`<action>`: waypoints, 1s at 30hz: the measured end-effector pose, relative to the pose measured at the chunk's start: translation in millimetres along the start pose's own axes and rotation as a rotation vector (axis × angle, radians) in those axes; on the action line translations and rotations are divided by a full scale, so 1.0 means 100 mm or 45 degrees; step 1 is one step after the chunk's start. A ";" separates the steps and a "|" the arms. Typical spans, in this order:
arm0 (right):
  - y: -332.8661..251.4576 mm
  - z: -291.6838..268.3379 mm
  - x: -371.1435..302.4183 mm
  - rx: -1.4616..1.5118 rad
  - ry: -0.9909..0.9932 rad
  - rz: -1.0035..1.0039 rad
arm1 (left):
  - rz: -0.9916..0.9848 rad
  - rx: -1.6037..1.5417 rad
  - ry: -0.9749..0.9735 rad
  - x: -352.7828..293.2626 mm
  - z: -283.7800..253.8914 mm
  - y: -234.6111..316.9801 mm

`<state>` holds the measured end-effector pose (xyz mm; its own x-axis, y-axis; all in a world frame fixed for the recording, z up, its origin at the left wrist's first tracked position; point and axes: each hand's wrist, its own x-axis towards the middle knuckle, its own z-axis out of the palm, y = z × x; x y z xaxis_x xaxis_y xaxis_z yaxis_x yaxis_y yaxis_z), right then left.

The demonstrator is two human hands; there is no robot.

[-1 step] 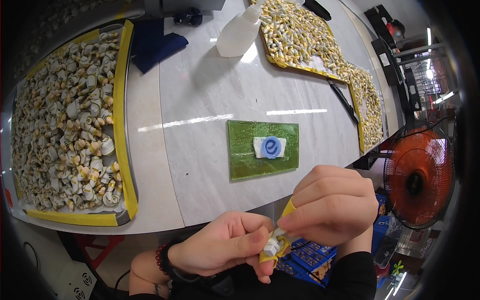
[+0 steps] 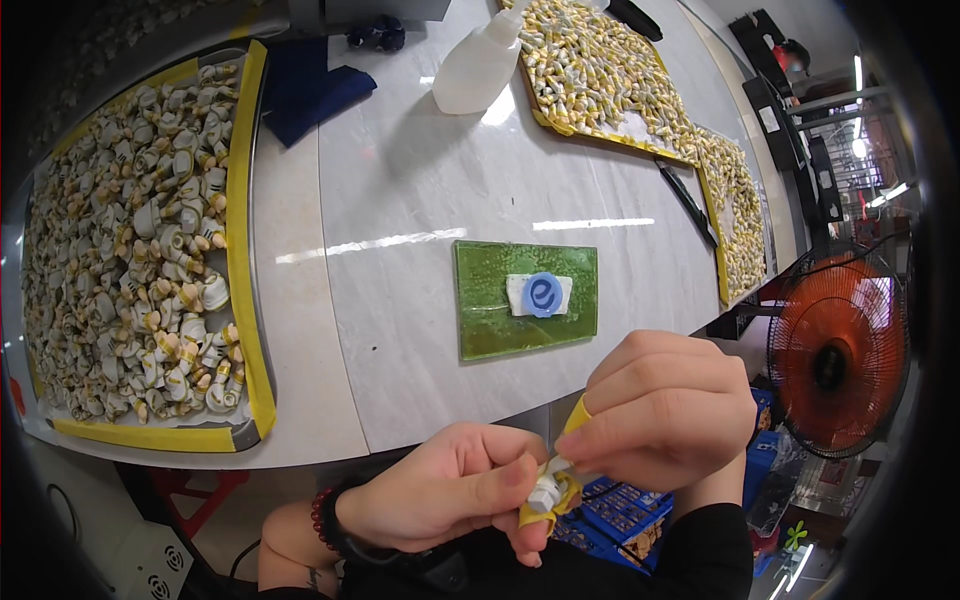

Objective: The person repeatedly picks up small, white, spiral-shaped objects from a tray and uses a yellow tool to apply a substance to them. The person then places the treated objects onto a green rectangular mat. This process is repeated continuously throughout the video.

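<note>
My left hand comes in from the lower middle, its thumb and fingers closed on a small white figurine part. Yellow material shows around a left fingertip and beside the part. Close on the right, my right hand is curled, with thumb and fingers pinched at the upper end of this piece. A pale sliver shows at that pinch, but the fingers hide most of it. More yellow sticks out by the right fingers. Beyond both hands, a green glass-like block bears a blue round cap on a white pad.
At left stands a yellow-taped tray full of white figurine parts. Far right are trays of small yellow-and-white pieces. A white bottle, dark blue cloth and dark cutter-like tool lie about. An orange fan stands right.
</note>
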<state>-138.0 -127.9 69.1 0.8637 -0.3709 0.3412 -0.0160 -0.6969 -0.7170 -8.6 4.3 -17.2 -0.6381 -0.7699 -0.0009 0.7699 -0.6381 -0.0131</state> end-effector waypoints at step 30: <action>-0.04 0.03 -0.03 -0.028 0.002 0.024 | 0.050 -0.008 -0.013 0.05 0.06 0.01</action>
<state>-139.6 -122.1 69.4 0.8625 -0.3850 0.3284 -0.0437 -0.7032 -0.7096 -10.8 -0.2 -10.9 -0.6070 -0.7947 0.0085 0.7945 -0.6070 -0.0192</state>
